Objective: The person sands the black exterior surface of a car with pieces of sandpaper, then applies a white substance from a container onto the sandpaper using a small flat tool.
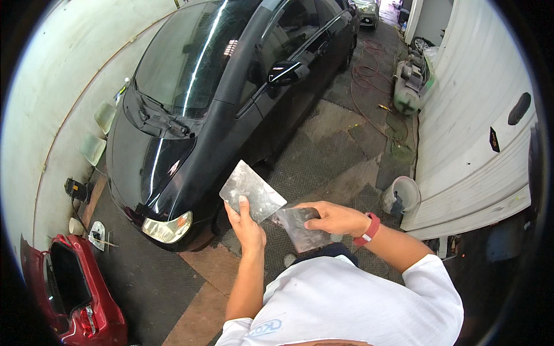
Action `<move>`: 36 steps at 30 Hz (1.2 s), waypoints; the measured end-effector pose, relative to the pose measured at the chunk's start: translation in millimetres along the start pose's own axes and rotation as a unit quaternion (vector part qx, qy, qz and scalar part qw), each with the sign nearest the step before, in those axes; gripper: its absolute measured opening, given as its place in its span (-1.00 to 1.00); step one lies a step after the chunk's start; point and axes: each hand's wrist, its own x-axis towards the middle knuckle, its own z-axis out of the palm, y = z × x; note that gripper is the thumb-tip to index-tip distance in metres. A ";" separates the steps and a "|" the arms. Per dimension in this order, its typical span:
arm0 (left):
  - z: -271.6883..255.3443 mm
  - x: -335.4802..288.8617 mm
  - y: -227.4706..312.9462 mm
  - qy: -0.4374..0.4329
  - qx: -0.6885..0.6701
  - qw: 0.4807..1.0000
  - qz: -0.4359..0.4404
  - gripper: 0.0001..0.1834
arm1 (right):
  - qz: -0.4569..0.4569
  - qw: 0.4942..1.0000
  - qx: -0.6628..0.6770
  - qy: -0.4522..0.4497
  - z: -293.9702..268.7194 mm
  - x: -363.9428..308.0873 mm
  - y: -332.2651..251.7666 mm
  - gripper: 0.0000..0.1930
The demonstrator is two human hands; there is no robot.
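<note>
the left hand (247,228) is clamping a pale grey flat plate (249,187), its thumb pressing on the upper face and its fingers mostly hiding underneath. the right hand (334,219) is gripping a darker grey flat plate (297,230), its thumb lying across the face. both plates are hanging in the air in front of the person's white shirt (358,294), the pale one tilting up to the left; their near edges are coming close together, and i can't tell whether they are touching. a red wristband (368,230) is circling the right wrist. beyond the pale plate, a black car (210,132) is standing with its headlight (167,228) facing this way. at the lower left, a red car body part (111,308) is resting near the wall (40,138). to the right, a whitish bucket (411,193) is standing on the floor (323,147), and farther back a reddish hose (363,72) is looping near a green tank (407,102).
</note>
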 end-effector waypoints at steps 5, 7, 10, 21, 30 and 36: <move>22.3 -5.1 -7.0 -0.138 0.008 0.961 -0.240 -0.49 | -0.053 0.926 0.324 0.187 -74.6 -8.8 35.8 -0.58; 32.7 -10.0 -27.4 -0.199 0.019 0.927 -0.319 -0.47 | -0.040 0.919 0.371 0.127 -107.4 -14.4 55.2 -0.62; 68.7 -9.2 -50.6 -0.181 -0.072 0.938 -0.288 -0.44 | -0.029 0.930 0.361 0.066 -136.8 -22.2 92.6 -0.65; 244.0 3.7 -152.0 -0.218 0.315 0.923 -0.020 -0.52 | -0.164 0.778 -0.510 0.327 -221.7 -73.7 68.4 -0.43; 296.2 30.9 -215.5 -0.123 0.126 0.982 -0.069 -0.51 | -0.287 0.787 -0.490 0.240 -274.3 -125.8 58.3 -0.40; 349.0 31.4 -219.5 -0.179 0.027 0.970 -0.164 -0.58 | -0.118 0.776 -0.535 0.313 -339.3 -103.1 106.6 -0.36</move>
